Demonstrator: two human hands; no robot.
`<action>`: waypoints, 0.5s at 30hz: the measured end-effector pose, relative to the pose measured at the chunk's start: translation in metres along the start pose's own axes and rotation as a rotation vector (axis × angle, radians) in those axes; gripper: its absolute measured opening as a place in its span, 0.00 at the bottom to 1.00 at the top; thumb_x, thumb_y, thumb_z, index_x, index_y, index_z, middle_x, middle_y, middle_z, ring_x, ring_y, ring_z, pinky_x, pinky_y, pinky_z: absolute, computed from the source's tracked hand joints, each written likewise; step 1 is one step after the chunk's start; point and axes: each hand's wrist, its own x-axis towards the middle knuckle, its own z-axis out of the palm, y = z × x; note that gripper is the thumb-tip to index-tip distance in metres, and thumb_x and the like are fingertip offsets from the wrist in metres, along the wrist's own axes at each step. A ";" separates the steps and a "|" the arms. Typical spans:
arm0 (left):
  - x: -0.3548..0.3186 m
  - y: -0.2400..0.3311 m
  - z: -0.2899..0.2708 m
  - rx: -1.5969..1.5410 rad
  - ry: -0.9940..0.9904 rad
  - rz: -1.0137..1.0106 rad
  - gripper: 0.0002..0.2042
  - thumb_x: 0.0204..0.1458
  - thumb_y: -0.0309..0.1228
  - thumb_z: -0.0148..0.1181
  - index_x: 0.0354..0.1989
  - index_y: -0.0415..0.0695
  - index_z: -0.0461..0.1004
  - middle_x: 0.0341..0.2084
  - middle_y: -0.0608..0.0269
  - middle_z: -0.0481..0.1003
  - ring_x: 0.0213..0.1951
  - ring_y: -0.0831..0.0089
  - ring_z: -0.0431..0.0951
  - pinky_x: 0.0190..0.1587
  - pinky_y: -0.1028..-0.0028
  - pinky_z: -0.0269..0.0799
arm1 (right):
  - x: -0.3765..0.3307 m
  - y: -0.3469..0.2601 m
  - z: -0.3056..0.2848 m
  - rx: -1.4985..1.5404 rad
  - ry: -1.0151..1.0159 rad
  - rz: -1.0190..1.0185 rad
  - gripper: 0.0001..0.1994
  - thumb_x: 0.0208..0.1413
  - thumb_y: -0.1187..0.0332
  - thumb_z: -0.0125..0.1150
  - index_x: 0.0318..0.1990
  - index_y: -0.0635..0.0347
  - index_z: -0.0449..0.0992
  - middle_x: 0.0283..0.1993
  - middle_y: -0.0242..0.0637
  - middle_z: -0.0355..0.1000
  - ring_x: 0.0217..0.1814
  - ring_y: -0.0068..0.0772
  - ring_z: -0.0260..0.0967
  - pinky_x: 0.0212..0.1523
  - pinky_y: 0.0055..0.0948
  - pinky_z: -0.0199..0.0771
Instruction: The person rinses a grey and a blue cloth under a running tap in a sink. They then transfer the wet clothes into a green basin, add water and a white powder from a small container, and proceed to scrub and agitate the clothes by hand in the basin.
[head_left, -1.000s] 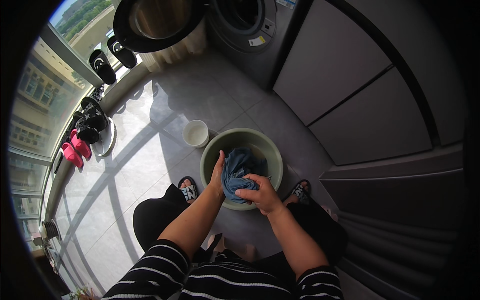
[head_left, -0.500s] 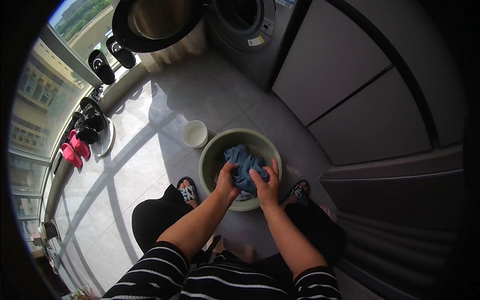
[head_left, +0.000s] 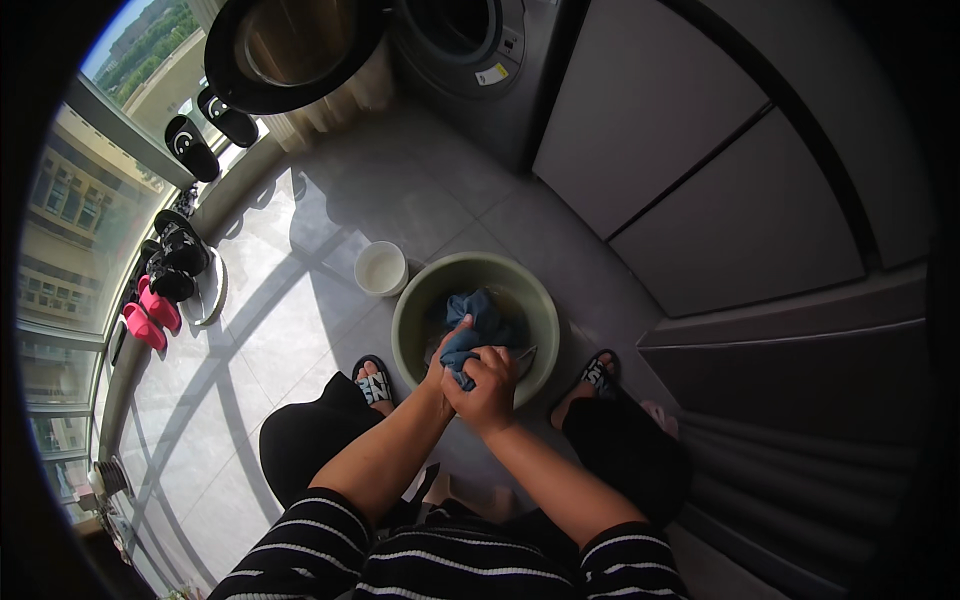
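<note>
The green basin (head_left: pixel 412 300) sits on the grey tiled floor (head_left: pixel 330 210) between the person's two sandalled feet, and both hands work inside it at its near rim. The right hand (head_left: pixel 488 385) is clenched over a bunch of the blue cloth (head_left: pixel 478 318), its fingers (head_left: pixel 470 372) wrapped around the wet fabric; the left hand (head_left: pixel 437 362) presses against the same bunch from the side, mostly hidden behind the right, so its grasp reads as closed on the cloth though the fingertips do not show. The rest of the cloth trails toward the basin's middle. Hard rubbing this close to the near rim could slop water over the edge onto the tiles, leaving a slick patch just where the left sandal (head_left: pixel 372 378) and right sandal (head_left: pixel 598 372) stand. A strong pull toward the body might also tip or slide the basin. The small white bowl (head_left: pixel 381 268) stands just beside the basin's far-left rim, near enough for a sweeping elbow or a shifted basin to knock it over.
</note>
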 end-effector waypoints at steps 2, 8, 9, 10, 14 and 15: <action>0.003 -0.010 -0.004 0.015 0.127 -0.088 0.11 0.56 0.39 0.50 0.39 0.44 0.70 0.32 0.61 0.75 0.32 0.66 0.75 0.39 0.66 0.73 | 0.006 0.047 0.005 -0.029 0.048 0.354 0.09 0.38 0.67 0.62 0.20 0.63 0.70 0.37 0.42 0.70 0.36 0.47 0.67 0.40 0.43 0.67; 0.001 0.021 0.005 -0.080 -0.127 -0.257 0.21 0.56 0.49 0.50 0.45 0.43 0.71 0.37 0.57 0.75 0.38 0.65 0.76 0.41 0.67 0.74 | 0.001 0.015 0.004 0.089 -0.070 0.027 0.09 0.36 0.67 0.60 0.21 0.64 0.70 0.45 0.44 0.71 0.49 0.48 0.64 0.46 0.44 0.67; -0.013 0.031 0.024 -0.081 -0.197 -0.326 0.22 0.56 0.50 0.49 0.45 0.43 0.70 0.36 0.56 0.75 0.38 0.64 0.76 0.41 0.66 0.74 | 0.000 -0.003 0.002 0.065 -0.062 -0.058 0.09 0.36 0.67 0.61 0.20 0.63 0.70 0.40 0.43 0.72 0.46 0.48 0.66 0.44 0.43 0.68; -0.004 0.026 0.014 -0.035 -0.131 -0.230 0.24 0.55 0.52 0.49 0.45 0.43 0.70 0.35 0.56 0.74 0.36 0.63 0.75 0.39 0.66 0.74 | -0.001 -0.005 0.002 0.057 -0.057 -0.058 0.09 0.36 0.66 0.62 0.20 0.61 0.70 0.36 0.41 0.71 0.42 0.48 0.66 0.41 0.43 0.67; 0.003 -0.002 0.000 0.086 0.204 -0.135 0.14 0.55 0.40 0.53 0.43 0.44 0.70 0.35 0.59 0.74 0.35 0.66 0.75 0.40 0.67 0.73 | 0.000 0.034 0.010 -0.020 0.042 0.238 0.09 0.39 0.66 0.61 0.21 0.62 0.70 0.31 0.42 0.68 0.35 0.47 0.67 0.33 0.42 0.69; -0.005 -0.002 0.019 0.096 0.221 -0.124 0.14 0.55 0.40 0.53 0.43 0.44 0.70 0.35 0.59 0.74 0.34 0.67 0.75 0.38 0.65 0.73 | 0.005 0.037 0.009 -0.002 0.113 0.363 0.09 0.39 0.67 0.61 0.21 0.63 0.70 0.32 0.42 0.68 0.36 0.47 0.67 0.34 0.41 0.70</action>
